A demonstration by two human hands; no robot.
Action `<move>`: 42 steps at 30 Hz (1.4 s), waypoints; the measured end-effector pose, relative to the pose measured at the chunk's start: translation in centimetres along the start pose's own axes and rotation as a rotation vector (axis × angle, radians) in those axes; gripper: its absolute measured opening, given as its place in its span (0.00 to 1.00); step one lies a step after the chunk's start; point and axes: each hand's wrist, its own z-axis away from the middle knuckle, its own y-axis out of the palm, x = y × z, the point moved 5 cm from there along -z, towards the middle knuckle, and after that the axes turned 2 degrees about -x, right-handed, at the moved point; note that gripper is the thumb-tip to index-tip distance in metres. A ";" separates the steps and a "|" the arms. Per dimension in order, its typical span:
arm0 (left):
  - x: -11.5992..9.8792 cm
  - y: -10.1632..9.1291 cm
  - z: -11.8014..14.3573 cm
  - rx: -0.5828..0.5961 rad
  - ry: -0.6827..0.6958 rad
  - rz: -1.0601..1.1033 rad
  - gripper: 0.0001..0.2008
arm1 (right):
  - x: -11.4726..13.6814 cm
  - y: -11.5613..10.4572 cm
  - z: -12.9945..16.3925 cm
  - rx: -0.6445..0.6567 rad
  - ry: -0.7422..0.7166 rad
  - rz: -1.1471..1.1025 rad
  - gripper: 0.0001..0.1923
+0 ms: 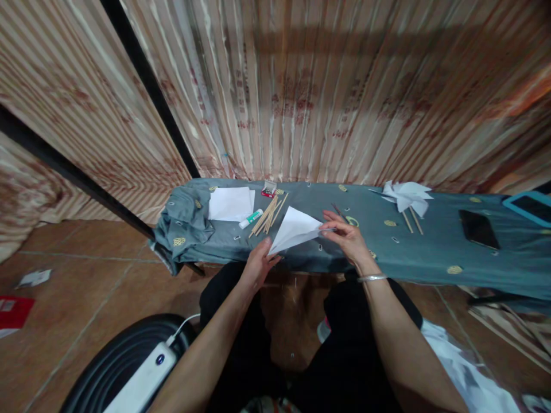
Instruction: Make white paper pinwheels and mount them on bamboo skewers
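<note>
A white sheet of paper point(295, 228), folded to a triangular shape, is held above the cloth-covered table between both hands. My left hand point(258, 261) pinches its lower left corner. At the right corner, my right hand point(344, 232) grips the paper with thumb and fingers. Just beyond the right hand lie scissors point(350, 220) with yellow-green handles, partly hidden by the fingers. Several thin wooden sticks point(267, 217) rest left of the folded paper, with a glue stick point(251, 219) beside them.
A stack of white paper point(229, 203) and a small red box point(269, 190) lie toward the back left. White paper pinwheels point(407, 197) on sticks, a black phone point(477, 228) and a blue-framed device point(531, 207) are at the right. A power bank point(144, 378) sits on a black stool point(92, 355).
</note>
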 end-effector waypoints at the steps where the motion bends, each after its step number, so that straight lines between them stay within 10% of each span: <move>1: -0.1 0.4 0.3 0.020 -0.013 0.051 0.24 | 0.4 -0.1 0.3 0.012 -0.007 -0.002 0.12; 7: 0.9 3.2 1.7 0.137 -0.080 -0.139 0.22 | 1.4 -1.5 2.1 0.061 0.024 -0.031 0.09; 14: 0.2 5.1 -0.4 -0.084 0.230 -0.293 0.12 | -1.2 -5.0 3.6 -0.229 0.262 -0.373 0.23; 22: -2.7 9.2 -2.8 -0.098 0.528 -0.562 0.07 | -3.2 -1.8 4.2 -0.109 0.512 -0.483 0.24; 38: -1.3 10.1 -7.8 -0.175 0.442 -0.492 0.15 | -6.3 -4.9 0.9 -0.352 0.401 -0.201 0.23; 42: -1.7 9.5 -8.5 -0.192 0.438 -0.411 0.16 | -6.1 -9.0 -0.6 -0.464 0.207 0.388 0.23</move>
